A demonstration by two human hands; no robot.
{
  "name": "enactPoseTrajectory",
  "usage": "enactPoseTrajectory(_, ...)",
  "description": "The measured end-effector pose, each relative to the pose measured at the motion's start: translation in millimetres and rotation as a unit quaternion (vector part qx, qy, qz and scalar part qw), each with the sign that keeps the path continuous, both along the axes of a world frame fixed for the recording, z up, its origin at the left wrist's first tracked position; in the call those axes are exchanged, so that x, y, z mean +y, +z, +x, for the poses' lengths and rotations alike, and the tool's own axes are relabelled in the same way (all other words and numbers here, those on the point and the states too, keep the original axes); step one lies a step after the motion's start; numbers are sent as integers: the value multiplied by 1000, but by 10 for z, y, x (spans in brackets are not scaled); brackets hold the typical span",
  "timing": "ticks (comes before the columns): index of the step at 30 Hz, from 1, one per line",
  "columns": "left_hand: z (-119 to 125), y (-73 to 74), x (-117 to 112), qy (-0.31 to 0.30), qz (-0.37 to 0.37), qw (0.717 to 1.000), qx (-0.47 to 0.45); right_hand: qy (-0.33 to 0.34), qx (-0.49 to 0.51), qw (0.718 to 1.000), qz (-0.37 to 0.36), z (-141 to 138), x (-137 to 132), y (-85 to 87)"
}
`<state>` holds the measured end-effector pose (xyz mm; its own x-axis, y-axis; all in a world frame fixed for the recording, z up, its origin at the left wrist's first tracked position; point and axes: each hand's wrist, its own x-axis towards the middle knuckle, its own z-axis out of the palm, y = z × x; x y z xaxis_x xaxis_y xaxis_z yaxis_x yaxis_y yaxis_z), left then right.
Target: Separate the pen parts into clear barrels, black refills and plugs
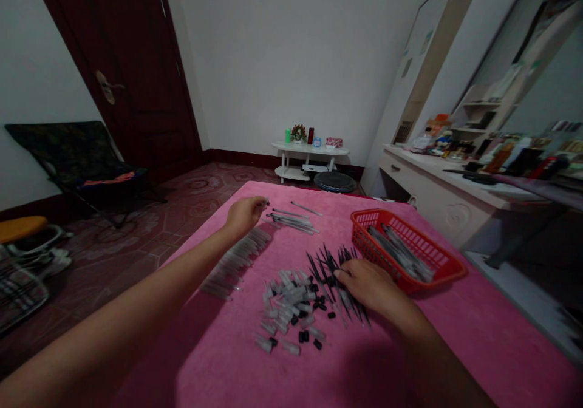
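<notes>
My left hand (246, 212) reaches to the far left of the pink table (455, 347), fingers pinched on a small pen part at its tip, just beside a group of clear pen barrels (291, 220). My right hand (368, 282) rests palm down on a scatter of thin black refills (330, 262), its fingers curled over them. In front of it lies a pile of clear caps and small black end plugs (294, 311). A row of clear barrels (237, 259) lies along the left edge under my left forearm.
A red plastic basket (449, 268) holding assembled pens sits at the right. A white dresser (437, 195) with bottles stands beyond it, a small white side table (310, 150) by the far wall, a dark folding chair (82, 165) and a door at left.
</notes>
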<state>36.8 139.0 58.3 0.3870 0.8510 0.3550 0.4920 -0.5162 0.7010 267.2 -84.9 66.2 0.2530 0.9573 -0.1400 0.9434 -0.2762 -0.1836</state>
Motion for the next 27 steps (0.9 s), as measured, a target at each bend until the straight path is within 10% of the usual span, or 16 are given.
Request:
enactPoseTrajectory(10, 50, -184, 32, -70, 133, 942, 301, -4, -10, 1000, 22, 24, -46, -5)
enactPoseTrajectory(27, 932, -380, -301, -154, 201, 921, 297, 1, 14, 997, 73, -55, -30, 55)
